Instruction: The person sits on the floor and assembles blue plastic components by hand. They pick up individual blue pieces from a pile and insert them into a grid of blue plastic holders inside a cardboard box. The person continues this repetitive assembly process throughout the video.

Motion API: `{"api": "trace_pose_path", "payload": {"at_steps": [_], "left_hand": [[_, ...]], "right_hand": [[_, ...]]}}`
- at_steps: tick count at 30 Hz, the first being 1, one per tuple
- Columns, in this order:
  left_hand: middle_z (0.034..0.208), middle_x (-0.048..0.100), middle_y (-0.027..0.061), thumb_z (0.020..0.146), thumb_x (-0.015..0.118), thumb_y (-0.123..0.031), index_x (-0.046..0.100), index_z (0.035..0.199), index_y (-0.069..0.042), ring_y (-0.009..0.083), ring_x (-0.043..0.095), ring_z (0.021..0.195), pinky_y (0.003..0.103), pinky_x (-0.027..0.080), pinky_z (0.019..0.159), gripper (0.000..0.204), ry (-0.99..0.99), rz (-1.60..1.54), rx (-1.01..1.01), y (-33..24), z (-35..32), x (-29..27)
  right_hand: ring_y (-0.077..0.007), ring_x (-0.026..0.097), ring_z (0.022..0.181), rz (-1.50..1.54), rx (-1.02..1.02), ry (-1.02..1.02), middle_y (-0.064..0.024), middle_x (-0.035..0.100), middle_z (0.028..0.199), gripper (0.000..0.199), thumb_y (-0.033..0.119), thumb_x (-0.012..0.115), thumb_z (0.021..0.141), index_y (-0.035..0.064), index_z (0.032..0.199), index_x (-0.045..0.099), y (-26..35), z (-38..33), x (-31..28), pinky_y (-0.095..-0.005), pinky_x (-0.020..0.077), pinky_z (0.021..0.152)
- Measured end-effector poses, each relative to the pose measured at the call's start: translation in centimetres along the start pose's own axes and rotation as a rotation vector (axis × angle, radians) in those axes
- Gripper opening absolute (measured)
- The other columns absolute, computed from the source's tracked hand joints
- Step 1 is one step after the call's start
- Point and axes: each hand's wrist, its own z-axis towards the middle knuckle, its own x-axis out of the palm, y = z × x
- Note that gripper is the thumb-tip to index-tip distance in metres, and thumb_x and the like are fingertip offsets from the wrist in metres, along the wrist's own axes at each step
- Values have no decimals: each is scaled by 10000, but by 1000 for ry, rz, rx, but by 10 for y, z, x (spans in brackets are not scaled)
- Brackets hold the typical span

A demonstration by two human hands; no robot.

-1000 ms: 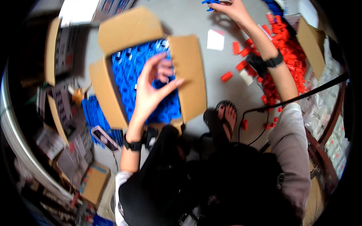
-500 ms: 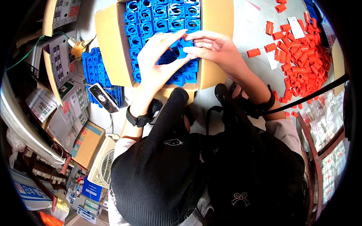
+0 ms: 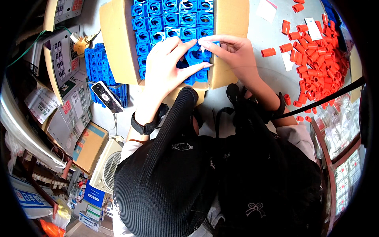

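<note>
Near: black-clad knees, wristband on each arm. Left hand point(image 3: 167, 65) and right hand point(image 3: 233, 55) meet over the near edge of the cardboard box point(image 3: 114, 43), fingers pinched together around one blue plastic part point(image 3: 196, 55); right fingertips also hold something small and pale, can't tell what. Looks like the assembly step: fitting a piece into the blue part. Next move likely needs it seated square, then dropped into a free slot among the rows of blue parts point(image 3: 173, 15). Far right: red caps point(image 3: 316, 63) loose on the floor.
</note>
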Motion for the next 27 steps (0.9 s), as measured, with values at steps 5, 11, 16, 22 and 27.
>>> {"api": "trace_pose_path", "payload": {"at_steps": [5, 11, 16, 22, 27], "left_hand": [[754, 550, 61, 657, 826, -459, 700, 962, -50, 226, 592, 721, 332, 487, 675, 526, 9, 9, -70, -1, -1, 3], [686, 561, 74, 670, 812, -484, 701, 914, -20, 238, 594, 654, 328, 494, 627, 536, 34, -5, -175, -1, 0, 2], [740, 630, 106, 692, 791, -502, 698, 909, 1, 266, 643, 688, 349, 522, 643, 556, 105, 20, -198, -2, 1, -1], [784, 673, 169, 711, 783, -405, 693, 908, 14, 310, 679, 737, 391, 543, 669, 471, 260, 65, -290, -8, 2, -2], [709, 659, 193, 692, 785, -377, 680, 933, 13, 319, 681, 680, 399, 546, 643, 470, 386, 14, -419, -16, 5, -6]], "right_hand": [[-62, 630, 857, 153, -40, -48, -78, 711, 969, 290, 85, 631, 936, -66, 1183, 632, 6, -4, 11, -192, 514, 737], [-63, 643, 848, 159, -13, -18, -74, 719, 972, 320, 92, 617, 941, -44, 1230, 602, -1, -8, 17, -204, 523, 717], [-41, 595, 686, -9, -69, -93, -61, 729, 911, 291, 122, 638, 928, -18, 1182, 631, -2, -14, 24, -192, 468, 593], [-38, 548, 615, -265, -88, -74, -44, 717, 824, 285, 145, 690, 888, 12, 1138, 658, 6, -20, 25, -206, 441, 543], [-45, 586, 658, 22, -8, -76, -58, 711, 789, 300, 110, 744, 832, 12, 1107, 676, -7, -18, 27, -210, 483, 589]]}}
